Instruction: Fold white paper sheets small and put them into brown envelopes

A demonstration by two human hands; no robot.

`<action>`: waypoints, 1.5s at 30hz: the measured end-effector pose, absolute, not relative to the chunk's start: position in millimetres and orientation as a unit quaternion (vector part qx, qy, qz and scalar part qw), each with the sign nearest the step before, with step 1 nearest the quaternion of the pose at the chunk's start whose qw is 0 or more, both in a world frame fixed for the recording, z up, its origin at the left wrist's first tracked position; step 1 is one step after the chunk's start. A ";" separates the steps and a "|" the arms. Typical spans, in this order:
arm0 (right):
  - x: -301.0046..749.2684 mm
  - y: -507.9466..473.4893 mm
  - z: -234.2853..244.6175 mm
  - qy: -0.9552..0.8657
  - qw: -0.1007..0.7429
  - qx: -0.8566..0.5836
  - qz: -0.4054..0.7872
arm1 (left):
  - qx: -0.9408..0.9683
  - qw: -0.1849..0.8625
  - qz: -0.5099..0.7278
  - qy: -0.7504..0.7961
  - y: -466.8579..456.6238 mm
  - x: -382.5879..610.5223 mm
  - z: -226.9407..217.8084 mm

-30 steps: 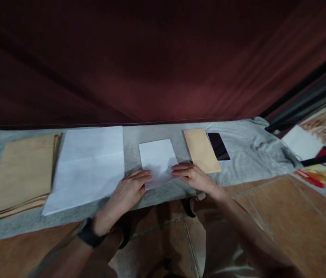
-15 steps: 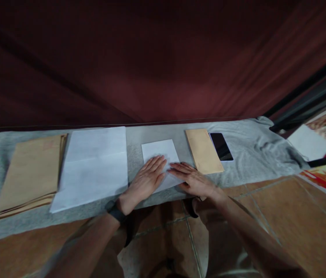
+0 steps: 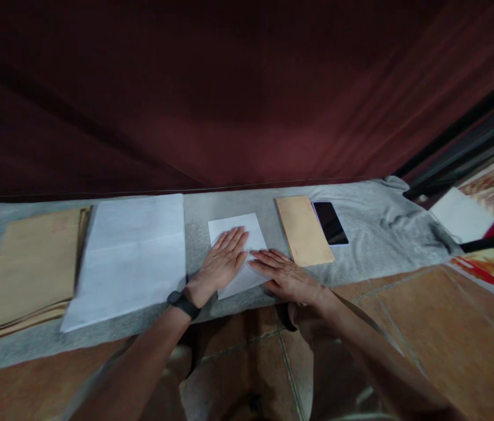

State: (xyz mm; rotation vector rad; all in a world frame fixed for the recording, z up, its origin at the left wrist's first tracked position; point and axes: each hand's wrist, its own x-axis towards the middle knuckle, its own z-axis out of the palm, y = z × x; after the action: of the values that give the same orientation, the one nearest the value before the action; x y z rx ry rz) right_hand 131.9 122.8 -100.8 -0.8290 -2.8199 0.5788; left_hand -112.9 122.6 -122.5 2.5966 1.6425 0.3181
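A small white sheet of paper [image 3: 238, 286], seemingly folded, lies on the grey cloth before me. My left hand [image 3: 224, 257] rests flat on its left and middle part, fingers stretched forward. Pressed flat on its right side is my right hand [image 3: 286, 275], with fingers pointing left and their tips close to my left thumb. Both hands are open and grip nothing. Parts of the paper are hidden under them. Just right of the paper lies a small brown envelope [image 3: 304, 231], or a stack of them.
Larger white sheets [image 3: 133, 257] lie to the left, beside a stack of big brown envelopes [image 3: 31, 263]. A phone [image 3: 331, 223] lies right of the small envelope. The grey cloth [image 3: 387, 228] covers the bench. A dark red curtain [image 3: 229, 117] hangs behind.
My left hand has slid slightly forward over the paper, its fingers reaching farther toward the far edge. My right hand stays nearly in place. The whole view has shifted a little.
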 end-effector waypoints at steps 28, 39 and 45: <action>138.9 135.2 -104.5 -0.931 0.133 -0.271 0.206 | 0.827 0.095 0.080 0.548 91.7 -138.3 -111.7; 133.9 145.5 -93.9 -0.882 0.174 -0.321 0.297 | 0.834 0.279 0.140 0.454 75.2 -175.1 -96.3; 123.8 146.6 -90.7 -0.834 0.131 -0.435 0.314 | 0.737 0.299 0.254 0.550 74.3 -165.7 -99.0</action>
State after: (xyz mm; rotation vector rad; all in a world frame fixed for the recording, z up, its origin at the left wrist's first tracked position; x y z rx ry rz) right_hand 123.8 146.6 -90.7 -1.2626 -2.4219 0.9108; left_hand -165.7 74.3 -99.0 1.9560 1.4614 0.6753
